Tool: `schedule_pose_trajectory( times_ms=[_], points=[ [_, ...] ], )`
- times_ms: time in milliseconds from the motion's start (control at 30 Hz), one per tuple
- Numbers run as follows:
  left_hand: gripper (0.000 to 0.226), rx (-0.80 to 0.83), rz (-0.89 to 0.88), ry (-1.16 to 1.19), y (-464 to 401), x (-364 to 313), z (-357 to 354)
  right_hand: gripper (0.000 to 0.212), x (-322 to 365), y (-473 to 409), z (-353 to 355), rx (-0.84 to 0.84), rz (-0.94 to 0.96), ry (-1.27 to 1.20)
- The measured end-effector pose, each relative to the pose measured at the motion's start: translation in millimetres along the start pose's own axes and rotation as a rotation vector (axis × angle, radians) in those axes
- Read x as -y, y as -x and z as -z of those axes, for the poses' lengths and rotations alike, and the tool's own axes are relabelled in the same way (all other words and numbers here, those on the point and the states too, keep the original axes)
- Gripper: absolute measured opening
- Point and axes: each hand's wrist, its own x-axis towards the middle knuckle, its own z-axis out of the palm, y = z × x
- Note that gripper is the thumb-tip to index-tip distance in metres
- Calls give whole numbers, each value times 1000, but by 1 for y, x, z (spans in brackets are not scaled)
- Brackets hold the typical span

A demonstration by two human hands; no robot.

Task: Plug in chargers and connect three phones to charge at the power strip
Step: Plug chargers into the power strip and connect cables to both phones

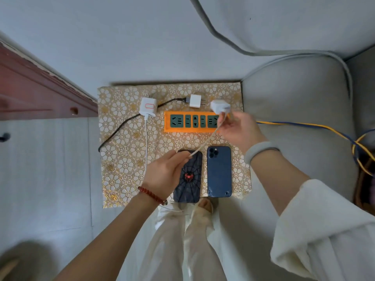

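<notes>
An orange power strip (168, 123) with dark green sockets lies on the floral table (121, 159). My right hand (238, 129) holds a white charger (220, 106) above the strip's right end. From that charger a white cable (207, 141) runs down to my left hand (164, 173), which pinches its free end over a spider-pattern phone (188, 179). A blue phone (219, 172) lies to the right of it. A third phone is hidden or out of view. Two more chargers lie unplugged behind the strip: one with a red outline (148, 108) and a white cable, one plain white (195, 101) with a black braided cable.
A grey sofa (300, 110) stands right of the table, with blue and yellow wires (316, 126) running over it from the strip. A dark red wooden frame (36, 92) is at the left. The black braided cable (121, 126) trails off the table's left edge.
</notes>
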Motion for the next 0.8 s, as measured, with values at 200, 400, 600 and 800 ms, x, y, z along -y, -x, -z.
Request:
schedule_pose_trajectory(
  times_ms=[200,400,600,800],
  points=[
    [37,41,97,15,17,-7,8,17,4,-2,5,-193,193,921],
    [21,103,295,60,30,-16,2,25,17,-2,24,-177,737,1839],
    [15,67,397,128,34,-31,-10,20,25,-1,15,-71,978,2087],
    [14,27,454,153,40,-30,-10,24,22,4,4,-37,977,2128]
  ],
)
